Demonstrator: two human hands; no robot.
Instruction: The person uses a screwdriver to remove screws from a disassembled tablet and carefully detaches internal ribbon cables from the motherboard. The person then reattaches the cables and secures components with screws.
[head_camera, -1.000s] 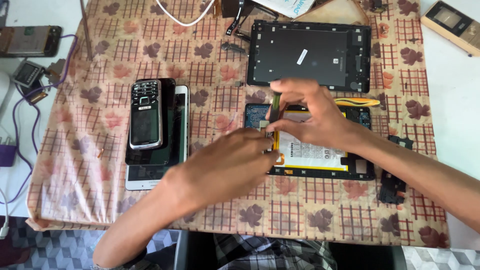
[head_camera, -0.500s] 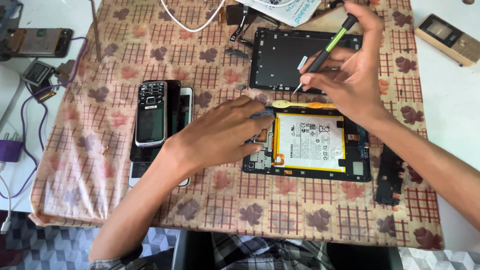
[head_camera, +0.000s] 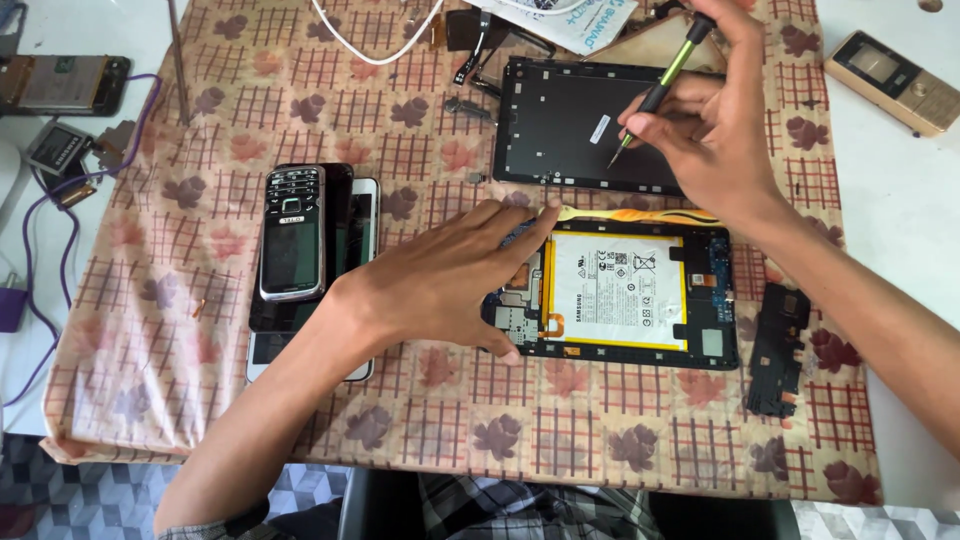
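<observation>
Your left hand (head_camera: 450, 285) lies flat, fingers together, on the opened tablet (head_camera: 640, 290); your right hand (head_camera: 715, 130) pinches a screwdriver (head_camera: 660, 88) over the black back cover (head_camera: 580, 125); keypad phone (head_camera: 292, 232) well left.

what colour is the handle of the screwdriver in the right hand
The screwdriver handle is yellow-green with a black cap, seen best in the head view.

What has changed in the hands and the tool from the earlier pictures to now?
The right hand lifted the screwdriver away from the opened tablet and now holds its tip over the black back cover. The left hand stayed pressed on the tablet's left end. The phones did not move.
</observation>
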